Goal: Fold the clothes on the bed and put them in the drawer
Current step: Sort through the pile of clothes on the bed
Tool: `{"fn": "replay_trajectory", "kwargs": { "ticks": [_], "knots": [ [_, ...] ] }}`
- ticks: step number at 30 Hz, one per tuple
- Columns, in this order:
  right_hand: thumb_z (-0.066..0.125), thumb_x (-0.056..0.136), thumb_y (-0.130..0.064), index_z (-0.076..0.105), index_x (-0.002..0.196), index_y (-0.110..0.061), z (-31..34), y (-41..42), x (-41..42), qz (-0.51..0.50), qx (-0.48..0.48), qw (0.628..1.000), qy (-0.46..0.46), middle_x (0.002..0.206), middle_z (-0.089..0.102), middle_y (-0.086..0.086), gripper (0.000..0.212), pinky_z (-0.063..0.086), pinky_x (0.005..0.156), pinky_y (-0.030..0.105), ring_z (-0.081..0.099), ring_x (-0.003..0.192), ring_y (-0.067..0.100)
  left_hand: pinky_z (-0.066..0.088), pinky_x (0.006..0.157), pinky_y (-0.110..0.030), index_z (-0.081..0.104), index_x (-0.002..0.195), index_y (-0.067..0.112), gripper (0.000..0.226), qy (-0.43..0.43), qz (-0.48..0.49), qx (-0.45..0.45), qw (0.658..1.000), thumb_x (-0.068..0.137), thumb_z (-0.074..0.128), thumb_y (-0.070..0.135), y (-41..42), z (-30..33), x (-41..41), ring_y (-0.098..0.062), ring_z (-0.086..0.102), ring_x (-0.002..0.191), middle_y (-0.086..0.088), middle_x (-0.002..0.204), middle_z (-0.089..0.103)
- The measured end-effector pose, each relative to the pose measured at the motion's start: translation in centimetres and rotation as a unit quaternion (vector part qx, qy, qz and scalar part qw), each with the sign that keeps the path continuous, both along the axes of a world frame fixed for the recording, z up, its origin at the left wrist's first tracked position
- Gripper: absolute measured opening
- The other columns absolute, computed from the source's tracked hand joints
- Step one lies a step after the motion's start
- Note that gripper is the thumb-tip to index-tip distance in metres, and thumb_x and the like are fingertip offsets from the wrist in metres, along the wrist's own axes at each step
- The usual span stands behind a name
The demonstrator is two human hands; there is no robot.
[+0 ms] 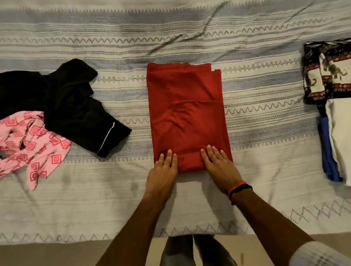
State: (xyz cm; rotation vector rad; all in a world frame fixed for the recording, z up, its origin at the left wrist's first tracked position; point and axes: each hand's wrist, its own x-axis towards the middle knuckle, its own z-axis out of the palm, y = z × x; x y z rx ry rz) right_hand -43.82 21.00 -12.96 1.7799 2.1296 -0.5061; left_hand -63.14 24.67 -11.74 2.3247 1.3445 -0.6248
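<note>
A folded red garment [186,114] lies mid-bed [266,124]. The left hand [163,172] and right hand [219,165] press flat, fingers straight, on its near edge. At nine o'clock, black [60,105] and pink clothes [19,143]; at three o'clock, a folded stack [347,105], possibly four pieces.

The striped bed [256,28] bears a red garment [186,110], black garment [60,101], pink garment [17,143] and folded stack [348,116].

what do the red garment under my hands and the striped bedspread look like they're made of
Red folded garment: looks like soft matte knit, probably cotton jersey; it lies limp with gentle creases. White and blue-grey striped bedspread: appears to be woven cotton, matte, with visible zigzag and diamond patterns.
</note>
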Motion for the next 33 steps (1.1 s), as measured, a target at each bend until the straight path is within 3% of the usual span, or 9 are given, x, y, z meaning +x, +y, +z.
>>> {"fn": "replay_trajectory", "kwargs": {
  "ticks": [1,3,8,12,17,23,30,33],
  "knots": [
    [0.03,0.096,0.008,0.014,0.154,0.002,0.7,0.2,0.2,0.007,-0.026,1.0,-0.009,0.158,0.016,0.03,0.061,0.021,0.12,0.051,0.021,0.147,0.04,0.039,0.107,-0.044,0.005,0.155,0.007,0.074,0.001,0.0,-0.003,1.0,0.094,0.045,-0.003,0.0,0.3,-0.1,-0.034,0.015,0.149,-0.013,0.164,0.003],
    [0.029,0.098,0.006,0.013,0.154,-0.001,2.3,0.2,0.5,0.012,-0.037,0.999,-0.012,0.16,0.016,0.025,0.059,0.019,0.121,0.046,0.02,0.149,0.035,0.042,0.106,-0.045,0.01,0.155,0.009,0.074,0.001,0.002,-0.01,1.0,0.093,0.047,-0.005,-0.3,1.4,-0.1,-0.032,0.02,0.148,-0.011,0.163,0.009],
    [0.035,0.093,0.005,0.039,0.144,-0.003,6.3,-2.5,0.3,-0.034,-0.03,0.998,0.036,0.149,0.043,0.017,0.051,0.04,0.109,0.043,0.046,0.133,0.033,0.05,0.096,-0.043,0.036,0.145,0.014,0.059,-0.002,-0.006,-0.014,1.0,0.09,0.049,-0.002,-2.3,5.2,-0.3,-0.029,0.051,0.128,-0.008,0.154,0.036],
    [0.039,0.094,-0.002,0.048,0.137,-0.009,9.9,-5.7,0.3,-0.029,-0.056,0.997,0.039,0.139,0.053,0.011,0.044,0.048,0.098,0.041,0.057,0.12,0.031,0.05,0.091,-0.039,0.05,0.13,0.016,0.042,0.008,0.019,-0.03,0.999,0.09,0.052,0.005,-5.1,8.7,-0.7,-0.029,0.061,0.111,-0.009,0.129,0.059],
    [0.043,0.093,-0.005,0.058,0.119,-0.01,13.4,-8.7,0.4,-0.033,-0.088,0.995,0.031,0.119,0.061,0.014,0.03,0.046,0.088,0.038,0.059,0.107,0.033,0.048,0.095,-0.039,0.053,0.125,0.016,0.033,0.018,0.023,-0.064,0.998,0.092,0.052,0.012,-8.7,11.6,-0.8,-0.029,0.059,0.11,-0.011,0.124,0.059],
    [0.048,0.089,-0.007,0.058,0.116,-0.008,14.3,-9.3,1.2,-0.04,-0.133,0.988,0.063,0.119,0.057,0.018,0.028,0.046,0.09,0.038,0.056,0.109,0.035,0.048,0.095,-0.037,0.054,0.122,0.017,0.032,0.017,0.04,-0.1,0.994,0.09,0.056,0.015,-9.8,12.1,-1.0,-0.028,0.057,0.109,-0.01,0.123,0.057],
    [0.056,0.078,-0.007,0.064,0.108,-0.01,15.4,-3.2,2.5,-0.11,-0.063,0.986,0.105,0.109,0.063,0.02,0.032,0.051,0.087,0.039,0.059,0.103,0.039,0.049,0.089,-0.04,0.054,0.114,0.014,0.029,-0.018,0.102,-0.042,0.994,0.086,0.06,0.017,-3.5,13.5,-0.8,-0.033,0.059,0.105,-0.014,0.117,0.058],
    [0.056,0.081,-0.006,0.065,0.11,-0.012,15.3,0.0,3.4,-0.161,-0.018,0.981,0.107,0.108,0.067,0.018,0.03,0.052,0.084,0.038,0.062,0.1,0.038,0.052,0.086,-0.04,0.055,0.108,0.011,0.026,-0.06,0.178,-0.04,0.981,0.082,0.057,0.009,-0.3,13.2,-0.8,-0.033,0.06,0.101,-0.014,0.112,0.061]
  ]
}}
